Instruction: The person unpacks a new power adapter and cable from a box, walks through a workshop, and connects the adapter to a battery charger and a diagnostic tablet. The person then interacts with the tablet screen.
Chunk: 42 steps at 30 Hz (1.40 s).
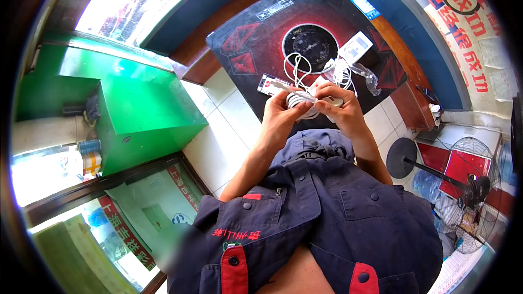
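Observation:
A coil of white cable (pixel 300 102) is held between both hands above the near edge of a black and red table (pixel 249 16). My left hand (pixel 282 108) grips the coil from the left, with a straight white end jutting out past its fingers. My right hand (pixel 341 104) pinches the cable at the coil's right side, thumb and fingertips together. By its fingers is a white piece with a small slot (pixel 336 101), perhaps a plug or adapter. Loose white cable (pixel 300 75) trails onto the table just beyond. A flat package (pixel 271 85) lies left of the coil.
A white box (pixel 355 47), a tangle of white cable (pixel 341 71) and clear plastic wrapping (pixel 369 81) lie on the table's right part. A round black plate (pixel 310 45) is set in its middle. A green cabinet (pixel 151 102) stands left; a pedestal fan (pixel 470 194) stands at right.

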Tool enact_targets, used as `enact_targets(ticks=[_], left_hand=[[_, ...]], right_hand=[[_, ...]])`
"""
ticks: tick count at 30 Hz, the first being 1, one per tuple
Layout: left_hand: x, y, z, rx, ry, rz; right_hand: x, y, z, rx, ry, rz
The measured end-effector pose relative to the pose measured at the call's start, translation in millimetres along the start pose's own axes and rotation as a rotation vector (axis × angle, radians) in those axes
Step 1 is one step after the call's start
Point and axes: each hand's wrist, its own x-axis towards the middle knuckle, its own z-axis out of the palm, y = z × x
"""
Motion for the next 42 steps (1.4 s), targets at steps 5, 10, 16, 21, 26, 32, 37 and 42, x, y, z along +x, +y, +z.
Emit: enact_targets(ticks=[5, 10, 16, 21, 26, 32, 37, 42], left_hand=[[1.2, -3.8, -1.2, 0.079, 0.01, 0.073], [5.5, -2.7, -0.7, 0.231, 0.028, 0.053], [2.8, 6.2, -4.4, 0.296, -0.057, -0.024], [0.0, 3.4, -8.7, 0.227, -0.205, -0.037], [-5.9, 13.6, 4.2, 0.215, -0.151, -0.053], [-13.6, 22.4, 7.6, 0.339, -0.154, 0.019], [-18.3, 27.2, 2.5, 0.048, -0.362, -0.171], [-17.5, 27.3, -2.8, -0.146, -0.434, -0.348]], right_hand=[[1.2, 0.9, -4.1, 0.096, -0.082, 0.033], [0.2, -2.6, 8.4, 0.32, -0.111, 0.139], [-2.7, 5.1, 2.8, 0.23, -0.024, 0.186], [1.0, -2.1, -0.6, -0.143, 0.055, -0.061], [-2.3, -30.3, 2.6, -0.17, -0.03, -0.015], [-4.2, -22.7, -14.9, 0.008, -0.078, -0.075], [-5.1, -30.0, -15.3, -0.318, -0.128, -0.305], [-7.1, -30.8, -15.2, -0.319, -0.225, -0.354]])
